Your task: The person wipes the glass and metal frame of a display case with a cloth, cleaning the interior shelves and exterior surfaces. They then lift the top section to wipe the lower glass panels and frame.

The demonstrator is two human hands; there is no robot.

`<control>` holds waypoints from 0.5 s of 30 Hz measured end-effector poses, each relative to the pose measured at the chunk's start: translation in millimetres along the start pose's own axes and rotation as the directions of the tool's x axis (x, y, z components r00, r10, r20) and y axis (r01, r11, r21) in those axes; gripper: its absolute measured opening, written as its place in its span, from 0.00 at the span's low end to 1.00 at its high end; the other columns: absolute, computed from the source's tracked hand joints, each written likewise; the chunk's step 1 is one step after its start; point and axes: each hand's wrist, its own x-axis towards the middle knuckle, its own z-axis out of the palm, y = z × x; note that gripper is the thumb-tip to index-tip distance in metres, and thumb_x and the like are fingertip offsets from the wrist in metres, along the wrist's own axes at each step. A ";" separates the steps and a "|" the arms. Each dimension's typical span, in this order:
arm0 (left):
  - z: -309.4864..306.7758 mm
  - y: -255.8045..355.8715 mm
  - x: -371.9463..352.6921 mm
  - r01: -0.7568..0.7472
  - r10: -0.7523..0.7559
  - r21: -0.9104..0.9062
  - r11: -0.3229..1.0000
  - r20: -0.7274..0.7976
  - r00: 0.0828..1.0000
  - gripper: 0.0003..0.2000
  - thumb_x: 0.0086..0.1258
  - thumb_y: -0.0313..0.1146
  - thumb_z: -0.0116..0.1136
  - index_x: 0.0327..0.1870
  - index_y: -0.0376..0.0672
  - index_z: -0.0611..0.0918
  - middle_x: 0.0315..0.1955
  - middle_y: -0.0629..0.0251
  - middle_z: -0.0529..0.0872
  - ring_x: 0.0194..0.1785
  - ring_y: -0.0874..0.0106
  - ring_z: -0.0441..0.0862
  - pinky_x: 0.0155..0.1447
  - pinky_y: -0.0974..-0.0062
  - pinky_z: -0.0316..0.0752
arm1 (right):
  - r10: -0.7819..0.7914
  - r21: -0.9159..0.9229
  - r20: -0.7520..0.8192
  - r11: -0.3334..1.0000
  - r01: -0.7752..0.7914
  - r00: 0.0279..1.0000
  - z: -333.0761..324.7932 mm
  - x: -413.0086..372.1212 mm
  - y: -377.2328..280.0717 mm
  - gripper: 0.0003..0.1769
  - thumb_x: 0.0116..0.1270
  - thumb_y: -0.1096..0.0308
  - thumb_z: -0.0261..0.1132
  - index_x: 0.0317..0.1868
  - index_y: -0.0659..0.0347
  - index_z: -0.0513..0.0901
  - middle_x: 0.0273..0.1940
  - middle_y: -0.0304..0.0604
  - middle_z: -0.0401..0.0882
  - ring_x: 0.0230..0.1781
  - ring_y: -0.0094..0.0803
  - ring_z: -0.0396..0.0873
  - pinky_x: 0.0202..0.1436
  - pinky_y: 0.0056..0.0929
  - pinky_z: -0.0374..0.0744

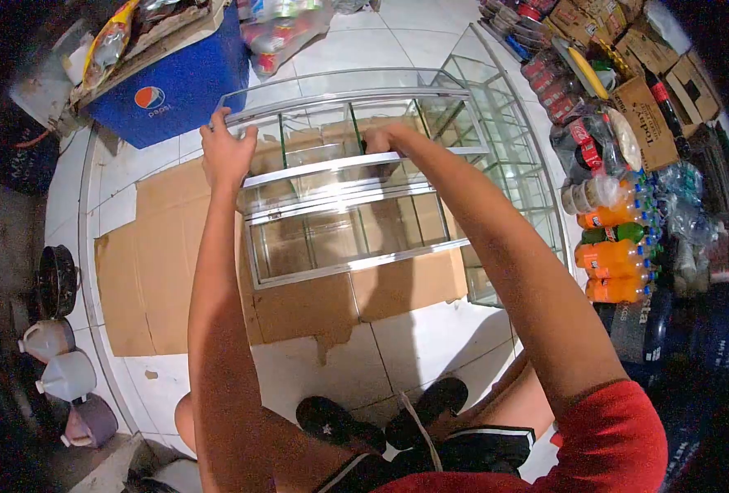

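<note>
A glass display case (344, 264) with silver metal edging and several glass dividers lies on flattened cardboard in front of me. My left hand (229, 152) grips its far left corner, fingers hooked over the frame and thumb on the near side. My right hand (387, 140) reaches over the middle rail into the upper section, beside a glass divider (354, 127). Its fingers are curled; whatever they may hold is hidden. A second glass case (528, 177) with several compartments stands along the right side.
Brown cardboard (163, 255) covers part of the white tiled floor (315, 374). A blue Pepsi cooler (188, 82) stands at the far left. Orange soda bottles (615, 259) and cardboard boxes (643, 115) line the right. Plastic jugs (67, 376) sit at the left edge.
</note>
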 end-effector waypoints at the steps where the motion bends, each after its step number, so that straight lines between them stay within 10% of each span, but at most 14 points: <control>1: -0.7 1.3 -0.3 0.005 -0.005 -0.002 1.000 -0.007 1.000 0.29 0.55 0.48 0.61 0.58 0.52 0.69 0.49 0.49 0.73 0.52 0.51 0.74 0.52 0.56 0.71 | -0.077 0.105 0.168 0.993 0.059 0.983 -7.7 14.7 8.6 0.10 0.48 0.73 0.67 0.34 0.66 0.82 0.29 0.47 0.81 0.28 0.34 0.80 0.30 0.38 0.77; 5: -2.3 2.2 0.5 0.012 -0.012 -0.014 1.000 0.002 1.000 0.29 0.55 0.48 0.60 0.59 0.52 0.69 0.49 0.49 0.72 0.52 0.51 0.74 0.53 0.56 0.70 | -0.064 0.286 -0.001 0.956 0.062 0.998 -9.0 57.8 26.3 0.11 0.53 0.74 0.66 0.37 0.71 0.81 0.30 0.49 0.81 0.26 0.35 0.80 0.32 0.37 0.79; 10: -2.2 3.1 -1.1 0.022 -0.022 -0.002 1.000 0.003 1.000 0.30 0.54 0.48 0.60 0.59 0.52 0.69 0.50 0.49 0.72 0.53 0.50 0.74 0.53 0.55 0.70 | -0.279 0.039 -0.553 0.932 0.359 0.785 6.4 24.9 10.3 0.13 0.49 0.76 0.68 0.38 0.68 0.82 0.30 0.46 0.82 0.25 0.36 0.79 0.25 0.35 0.79; 15: -1.6 2.0 -0.1 0.011 -0.011 0.009 1.000 -0.022 1.000 0.29 0.54 0.48 0.60 0.58 0.52 0.69 0.50 0.50 0.72 0.53 0.50 0.74 0.53 0.55 0.70 | -0.186 0.078 -0.683 0.943 0.324 0.706 12.8 -15.1 -2.9 0.09 0.48 0.77 0.70 0.32 0.64 0.81 0.26 0.42 0.80 0.24 0.32 0.78 0.23 0.32 0.77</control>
